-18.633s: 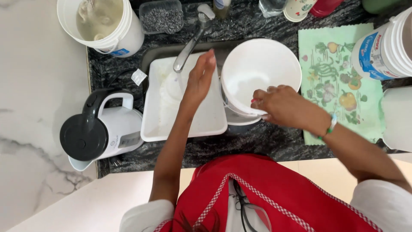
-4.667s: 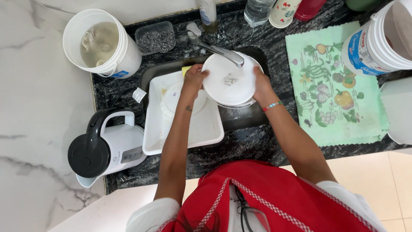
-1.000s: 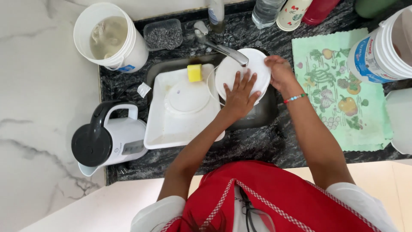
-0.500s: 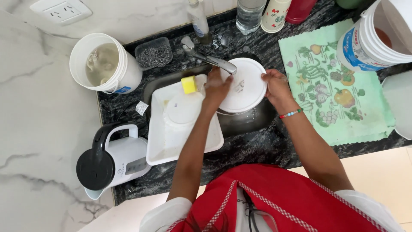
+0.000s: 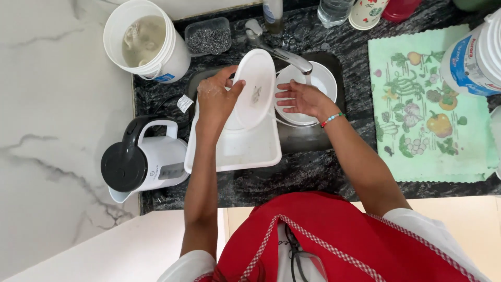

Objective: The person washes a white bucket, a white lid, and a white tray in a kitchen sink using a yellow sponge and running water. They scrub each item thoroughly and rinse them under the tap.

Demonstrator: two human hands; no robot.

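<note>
My left hand [image 5: 214, 102] grips the white plate [image 5: 254, 89] tilted over the sink [image 5: 308, 143]; suds seemingly remain. Right hand [image 5: 302, 99] open above a bowl [image 5: 323, 83], unrinsed.

Two hands, the left hand [image 5: 216, 102] and the right hand [image 5: 302, 99], work at one sink [image 5: 334, 62] fed by one tap [image 5: 284, 54]. Around them are two white plates [image 5: 255, 89] [image 5: 326, 81], one white tray [image 5: 250, 151], one kettle [image 5: 143, 162] and two white buckets [image 5: 148, 42] [image 5: 477, 55]. One printed green cloth [image 5: 430, 104], one small tub of scouring wool [image 5: 209, 36], two bottles [image 5: 272, 9] [image 5: 334, 8] and one patterned cup [image 5: 368, 10] complete the counter.
</note>
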